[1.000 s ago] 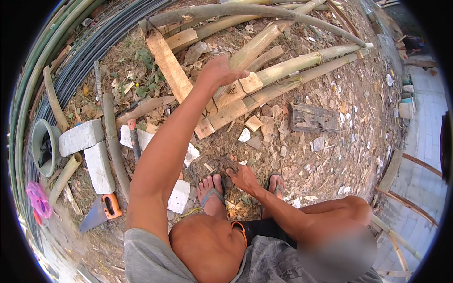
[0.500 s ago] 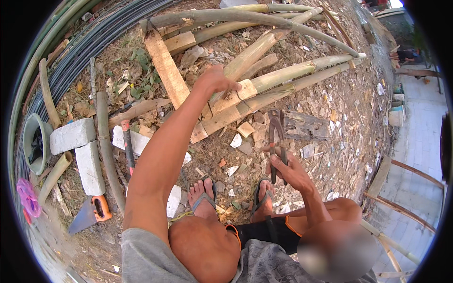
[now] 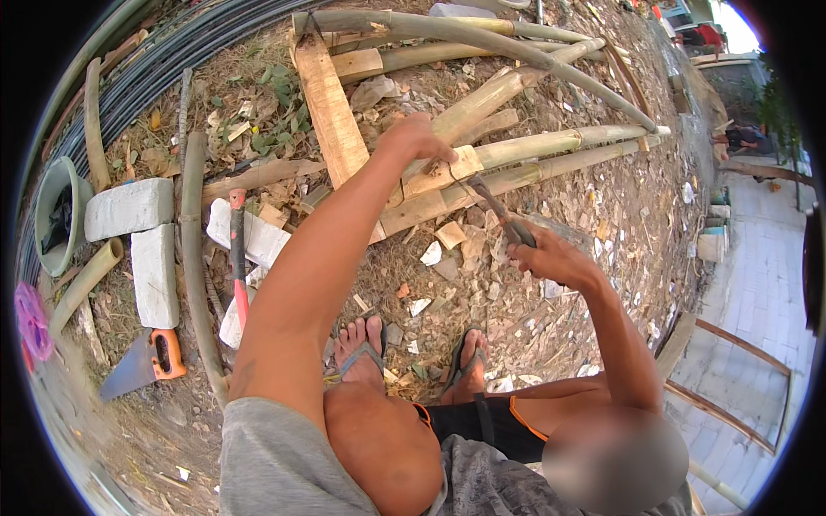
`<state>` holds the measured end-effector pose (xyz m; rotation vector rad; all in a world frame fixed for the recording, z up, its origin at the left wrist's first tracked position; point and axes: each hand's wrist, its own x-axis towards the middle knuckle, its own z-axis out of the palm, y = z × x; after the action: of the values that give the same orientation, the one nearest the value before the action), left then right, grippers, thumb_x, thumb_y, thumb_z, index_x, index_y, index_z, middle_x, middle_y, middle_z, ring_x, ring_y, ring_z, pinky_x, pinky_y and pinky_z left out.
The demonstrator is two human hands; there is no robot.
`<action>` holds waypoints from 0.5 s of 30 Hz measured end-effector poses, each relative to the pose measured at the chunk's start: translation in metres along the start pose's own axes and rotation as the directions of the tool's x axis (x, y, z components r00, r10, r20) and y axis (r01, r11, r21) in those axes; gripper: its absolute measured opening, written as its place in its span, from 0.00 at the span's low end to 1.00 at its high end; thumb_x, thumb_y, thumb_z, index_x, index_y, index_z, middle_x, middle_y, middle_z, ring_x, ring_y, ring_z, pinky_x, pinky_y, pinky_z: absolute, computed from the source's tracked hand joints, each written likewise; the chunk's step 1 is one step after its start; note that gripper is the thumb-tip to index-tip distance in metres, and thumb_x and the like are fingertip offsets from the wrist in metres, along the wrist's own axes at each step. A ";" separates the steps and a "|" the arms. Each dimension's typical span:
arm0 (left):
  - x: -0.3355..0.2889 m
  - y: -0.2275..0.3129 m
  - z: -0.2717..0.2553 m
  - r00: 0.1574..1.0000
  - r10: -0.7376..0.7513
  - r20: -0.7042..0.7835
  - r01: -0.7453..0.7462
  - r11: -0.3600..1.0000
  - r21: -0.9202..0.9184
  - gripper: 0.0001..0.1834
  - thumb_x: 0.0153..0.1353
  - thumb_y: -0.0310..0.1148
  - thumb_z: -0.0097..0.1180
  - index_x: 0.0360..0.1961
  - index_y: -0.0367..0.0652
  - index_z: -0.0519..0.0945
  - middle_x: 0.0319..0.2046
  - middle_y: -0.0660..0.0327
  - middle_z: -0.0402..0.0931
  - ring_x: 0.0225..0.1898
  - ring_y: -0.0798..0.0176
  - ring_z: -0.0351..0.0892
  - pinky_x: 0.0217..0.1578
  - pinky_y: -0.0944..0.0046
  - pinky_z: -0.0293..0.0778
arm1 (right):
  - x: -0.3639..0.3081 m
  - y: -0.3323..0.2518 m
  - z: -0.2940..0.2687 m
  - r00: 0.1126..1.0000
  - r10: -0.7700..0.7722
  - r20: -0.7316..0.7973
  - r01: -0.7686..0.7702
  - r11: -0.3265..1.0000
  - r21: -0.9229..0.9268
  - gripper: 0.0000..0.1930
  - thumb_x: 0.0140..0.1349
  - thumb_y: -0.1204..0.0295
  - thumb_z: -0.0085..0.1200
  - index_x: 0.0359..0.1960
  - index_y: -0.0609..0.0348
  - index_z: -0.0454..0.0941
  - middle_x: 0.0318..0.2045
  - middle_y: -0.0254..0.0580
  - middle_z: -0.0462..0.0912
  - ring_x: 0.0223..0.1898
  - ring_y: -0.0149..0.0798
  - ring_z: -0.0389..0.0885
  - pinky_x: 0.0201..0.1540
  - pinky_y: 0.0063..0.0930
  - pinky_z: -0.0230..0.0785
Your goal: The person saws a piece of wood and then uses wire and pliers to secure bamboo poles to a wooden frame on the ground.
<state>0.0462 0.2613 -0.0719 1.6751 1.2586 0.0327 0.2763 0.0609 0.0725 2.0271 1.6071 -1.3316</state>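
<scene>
The frame [image 3: 555,141] looks well along but unfinished: its poles come together at the right end, a dark tie [image 3: 311,27] joins the curved pole [image 3: 447,31] to the plank [image 3: 334,120], while the wire [image 3: 454,172] at the pale block [image 3: 467,161] seems yet to be tightened. Whether the other joints are fast, I cannot tell. The left grip [image 3: 413,139] clasps the frame by the block; the right grip [image 3: 555,256] is wrapped round the pliers [image 3: 495,205], whose tip reaches the wire, though its bite is too small to see. The frame lies on littered ground [image 3: 538,335] ahead of the feet [image 3: 360,344], its bamboo yellowish to grey, its plank rough and pale.
</scene>
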 end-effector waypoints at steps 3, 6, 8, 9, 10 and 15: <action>-0.004 0.005 0.004 0.997 -0.040 -0.067 0.041 0.999 0.011 0.53 0.45 0.53 0.81 0.69 0.36 0.74 0.68 0.48 0.76 0.66 0.47 0.78 0.63 0.47 0.77 | 0.003 -0.026 -0.020 0.995 0.075 0.067 -0.053 0.958 -0.283 0.37 0.69 0.56 0.52 0.79 0.52 0.62 0.48 0.60 0.87 0.52 0.56 0.85 0.59 0.48 0.73; -0.002 0.000 0.005 0.993 -0.042 -0.112 0.042 0.999 0.003 0.51 0.45 0.53 0.82 0.67 0.36 0.75 0.66 0.49 0.78 0.65 0.47 0.80 0.61 0.47 0.78 | 0.007 -0.025 -0.024 0.999 0.026 0.018 -0.017 0.928 -0.372 0.33 0.71 0.58 0.52 0.77 0.50 0.65 0.51 0.56 0.85 0.56 0.54 0.83 0.63 0.49 0.71; -0.001 0.000 0.002 0.998 -0.032 -0.052 0.030 0.999 -0.029 0.58 0.42 0.54 0.82 0.71 0.33 0.71 0.68 0.44 0.74 0.67 0.46 0.77 0.65 0.49 0.74 | 0.008 -0.025 -0.025 1.000 0.014 0.006 -0.011 0.916 -0.402 0.34 0.71 0.58 0.52 0.78 0.50 0.64 0.54 0.59 0.85 0.59 0.57 0.82 0.65 0.49 0.71; -0.001 0.001 0.000 1.000 -0.019 0.006 0.019 0.998 -0.055 0.65 0.39 0.56 0.83 0.74 0.30 0.67 0.71 0.40 0.70 0.70 0.44 0.73 0.68 0.52 0.71 | 0.010 -0.026 -0.027 0.999 -0.039 0.002 0.037 0.903 -0.427 0.34 0.70 0.59 0.51 0.77 0.54 0.64 0.50 0.61 0.86 0.55 0.59 0.84 0.63 0.51 0.72; -0.001 0.001 0.000 1.000 -0.016 0.008 0.017 0.998 -0.058 0.65 0.39 0.56 0.83 0.74 0.30 0.67 0.71 0.40 0.70 0.70 0.44 0.73 0.68 0.52 0.71 | 0.012 -0.030 -0.027 0.996 -0.093 -0.003 0.081 0.889 -0.451 0.34 0.69 0.59 0.50 0.76 0.58 0.64 0.47 0.64 0.87 0.52 0.62 0.86 0.60 0.53 0.74; -0.003 0.000 0.001 1.000 -0.006 -0.016 0.004 0.993 -0.122 0.62 0.39 0.51 0.84 0.73 0.29 0.69 0.66 0.40 0.76 0.67 0.44 0.78 0.66 0.53 0.74 | 0.005 -0.049 -0.032 0.999 -0.046 -0.022 0.025 0.818 -0.575 0.34 0.68 0.63 0.52 0.76 0.56 0.64 0.50 0.68 0.85 0.54 0.66 0.85 0.61 0.54 0.75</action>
<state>0.0456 0.2583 -0.0711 1.5698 1.2482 0.1188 0.2496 0.1033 0.1038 1.6509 1.7910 -0.6849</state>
